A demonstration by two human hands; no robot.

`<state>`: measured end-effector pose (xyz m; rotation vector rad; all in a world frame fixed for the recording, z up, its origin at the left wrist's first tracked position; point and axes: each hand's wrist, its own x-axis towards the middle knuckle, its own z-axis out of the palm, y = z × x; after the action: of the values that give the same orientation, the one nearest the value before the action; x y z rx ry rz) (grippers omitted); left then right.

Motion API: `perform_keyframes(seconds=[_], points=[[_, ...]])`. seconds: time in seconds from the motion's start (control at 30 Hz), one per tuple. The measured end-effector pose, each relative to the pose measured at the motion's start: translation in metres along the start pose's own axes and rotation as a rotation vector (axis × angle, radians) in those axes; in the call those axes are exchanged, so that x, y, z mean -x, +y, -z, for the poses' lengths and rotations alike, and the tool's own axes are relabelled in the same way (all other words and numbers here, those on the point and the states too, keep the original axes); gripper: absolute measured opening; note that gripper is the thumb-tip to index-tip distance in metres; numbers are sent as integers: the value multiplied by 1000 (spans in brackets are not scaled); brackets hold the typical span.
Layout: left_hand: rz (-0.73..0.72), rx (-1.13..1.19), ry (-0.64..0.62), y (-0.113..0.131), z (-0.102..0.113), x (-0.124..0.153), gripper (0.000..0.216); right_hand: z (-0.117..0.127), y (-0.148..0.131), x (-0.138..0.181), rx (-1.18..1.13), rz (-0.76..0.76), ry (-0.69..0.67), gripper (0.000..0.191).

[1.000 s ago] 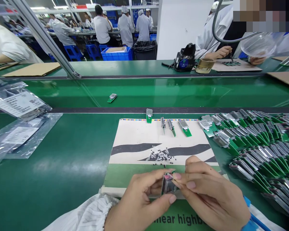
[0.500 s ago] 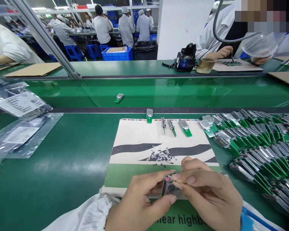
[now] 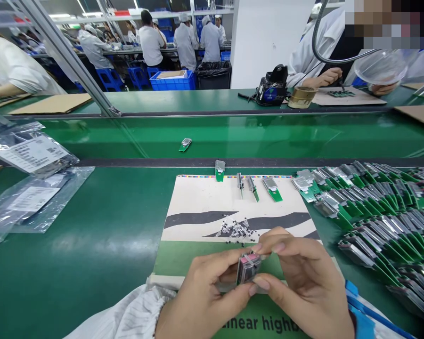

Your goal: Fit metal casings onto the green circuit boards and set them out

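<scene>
Printed cardboard (image 3: 194,197) lies beneath left hand (image 3: 201,296) and right hand (image 3: 305,287), fingers (image 3: 224,262) clamped on a module (image 3: 248,270).

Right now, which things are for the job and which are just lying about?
Probably the job:
small dark rectangular module in the fingers
tiny black-and-white pieces
fanned green-and-silver circuit boards

Probably just lying about:
clear plastic bags with white labels
blue plastic crate

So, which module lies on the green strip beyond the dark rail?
The lone module, beyond and left of the one at the far edge of the printed card; others are on the card, in rows at right or in the left hand.
</scene>
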<state>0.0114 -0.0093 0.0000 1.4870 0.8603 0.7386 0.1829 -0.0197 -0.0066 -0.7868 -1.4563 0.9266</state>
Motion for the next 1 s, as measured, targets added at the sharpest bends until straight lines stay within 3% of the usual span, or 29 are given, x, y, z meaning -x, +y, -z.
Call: perform_keyframes(seconds=[0.23,0.63,1.0], points=[[6,-11,-15,-1,1,1,41,-1,3,1,-11,-6,12,24],[-30,-188,-21,-1,2,1,34,-1,6,2,40,15,-12,34],[-30,-312,2,-5,-1,1,23,1,13,1,79,-60,-54,20]])
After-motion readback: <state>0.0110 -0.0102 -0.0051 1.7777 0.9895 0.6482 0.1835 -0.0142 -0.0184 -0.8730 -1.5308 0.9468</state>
